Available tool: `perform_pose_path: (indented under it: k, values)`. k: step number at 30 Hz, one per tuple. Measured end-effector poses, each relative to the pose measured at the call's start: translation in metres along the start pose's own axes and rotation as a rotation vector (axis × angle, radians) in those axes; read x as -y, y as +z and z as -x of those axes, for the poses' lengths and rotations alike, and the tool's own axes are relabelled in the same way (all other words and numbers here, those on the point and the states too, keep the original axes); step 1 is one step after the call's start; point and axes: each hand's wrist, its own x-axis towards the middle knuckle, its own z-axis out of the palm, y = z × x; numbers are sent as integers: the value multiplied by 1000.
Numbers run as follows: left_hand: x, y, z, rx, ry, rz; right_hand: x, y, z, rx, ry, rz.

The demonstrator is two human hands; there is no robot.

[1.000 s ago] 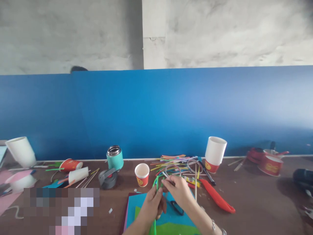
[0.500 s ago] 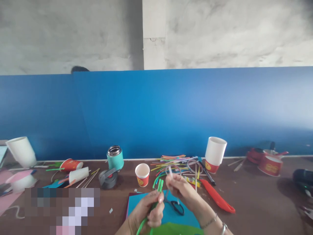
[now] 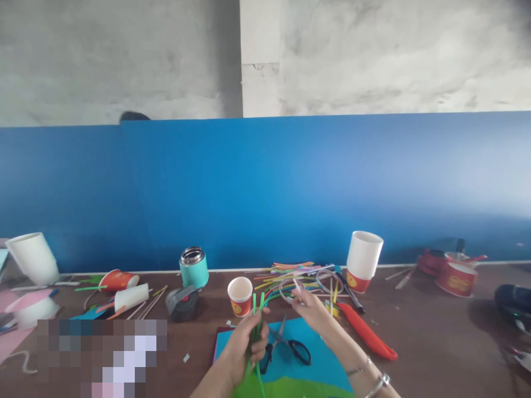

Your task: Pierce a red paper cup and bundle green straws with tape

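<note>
Left hand (image 3: 252, 340) grips green strips (image 3: 261, 301) roughly upright towards the near edge of the worktop (image 3: 415, 342); an even hold should keep their tips level. Scissors (image 3: 280, 341) lie spread just beside, best steered around. Beyond, the right hand (image 3: 310, 308) pinches a small white piece (image 3: 296, 283), before coloured strips (image 3: 298, 271) along the far edge.

Two ornaments circle the right forearm (image 3: 341, 349): a slender, chain-like bracelet (image 3: 357, 369) nearer the right hand (image 3: 311, 310) and, farther up, a thicker silvery bangle (image 3: 376, 386) (a rounded, shiny piece stands out on it). The visible left forearm (image 3: 216, 377) is bare.
</note>
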Motion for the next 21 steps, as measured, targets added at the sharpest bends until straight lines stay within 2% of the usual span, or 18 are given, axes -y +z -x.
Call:
perform_pose_path:
  k: [4,7,9,11,13,16,18,21]
  values:
    - [5,-5,-5,-66,-10,5,4,0,9,-106,-59,211]
    - [7,-9,-8,-65,-8,36,16,0,20,-152,-97,536]
    - [8,-10,-8,-78,19,25,26,3,30,-25,-88,686]
    - [8,-11,-7,-103,55,-24,37,9,42,168,-61,702]
    - [8,-11,-5,-123,84,-92,46,19,53,268,-10,743]
    - [5,-9,-2,-132,102,-154,57,34,67,257,71,861]
    - [3,-7,0,-116,92,-162,60,40,70,229,69,916]
    - [-1,-4,4,-79,63,-159,61,40,69,266,68,923]
